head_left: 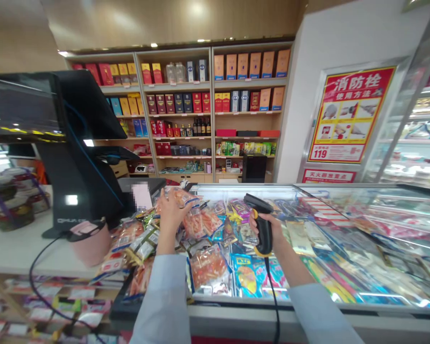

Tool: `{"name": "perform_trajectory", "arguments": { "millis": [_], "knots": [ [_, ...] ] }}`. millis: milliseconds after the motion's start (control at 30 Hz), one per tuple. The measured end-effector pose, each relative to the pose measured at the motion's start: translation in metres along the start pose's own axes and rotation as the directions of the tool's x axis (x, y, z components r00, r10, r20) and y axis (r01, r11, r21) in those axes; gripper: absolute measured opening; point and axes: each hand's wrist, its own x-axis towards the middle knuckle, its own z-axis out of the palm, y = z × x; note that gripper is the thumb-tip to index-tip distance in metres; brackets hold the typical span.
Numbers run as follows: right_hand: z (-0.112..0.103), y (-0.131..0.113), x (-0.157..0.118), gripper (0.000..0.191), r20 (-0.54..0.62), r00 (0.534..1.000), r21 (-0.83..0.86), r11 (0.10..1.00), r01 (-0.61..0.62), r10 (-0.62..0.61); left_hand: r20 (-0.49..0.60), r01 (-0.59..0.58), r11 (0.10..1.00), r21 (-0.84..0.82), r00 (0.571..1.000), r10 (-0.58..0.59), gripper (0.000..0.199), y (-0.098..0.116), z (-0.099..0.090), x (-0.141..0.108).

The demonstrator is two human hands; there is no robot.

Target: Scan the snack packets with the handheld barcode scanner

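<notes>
The right hand [275, 230] is wrapped around the handle of a black handheld scanner [264, 234] with yellow trim, its head tilted up and toward the left; a dark cable [274, 298] hangs from the handle's base. The left hand [172, 210] lies with fingers spread over a clear packet of orange-brown food [185, 197] — whether it grips the packet or only rests on it, I cannot tell. That packet sits at the top of a heap of bagged snacks [139, 243], piled on the counter side just left of the scanner. Both forearms wear pale blue sleeves [166, 291]. Beneath and beyond the right hand stretches a long glass-topped display case [236, 313], filled with bright packages. To the left, on a white counter [7, 255], stand a pink bin [91, 246] and a large black screen terminal [82, 172]. Behind the case, tall wooden shelves [211, 95] carry rows of boxes and bottles — red, gold, blue and peach. At the right, a red poster [351, 117] with white Chinese characters and the number 119 hangs on a white wall [322, 43].
</notes>
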Motion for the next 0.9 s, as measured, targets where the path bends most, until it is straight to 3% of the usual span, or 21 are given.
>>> {"name": "perform_trajectory", "arguments": {
  "millis": [67,167,433,667,833,900],
  "knots": [
    [0.003,0.011,0.003,0.022,0.021,1.0,0.021,1.0,0.006,-0.007,-0.016,0.081,0.988,0.13,0.997,-0.079,0.083,-0.024,0.0,-0.008],
    [-0.002,0.033,0.006,0.021,0.032,0.999,0.051,0.999,0.0,-0.001,-0.06,0.098,0.967,0.234,0.994,-0.086,0.079,-0.043,0.006,-0.022],
    [-0.023,0.079,0.016,0.025,0.007,0.998,0.116,0.992,-0.058,0.058,-0.023,0.073,0.952,0.298,0.997,-0.069,0.077,-0.039,0.007,-0.031],
    [-0.025,0.083,0.02,0.027,0.042,0.993,0.159,0.981,-0.115,0.11,-0.019,0.053,0.95,0.308,0.999,-0.05,0.08,-0.037,0.003,-0.028],
    [-0.02,0.066,0.012,0.03,0.023,0.992,0.136,0.983,-0.127,0.125,0.002,0.053,0.952,0.3,0.998,-0.057,0.076,-0.027,-0.023,-0.004],
    [-0.02,0.053,0.007,0.029,-0.017,0.997,0.157,0.985,-0.073,0.077,-0.015,0.019,0.965,0.262,1.0,-0.016,0.078,-0.018,-0.036,0.008]
  ]
}}
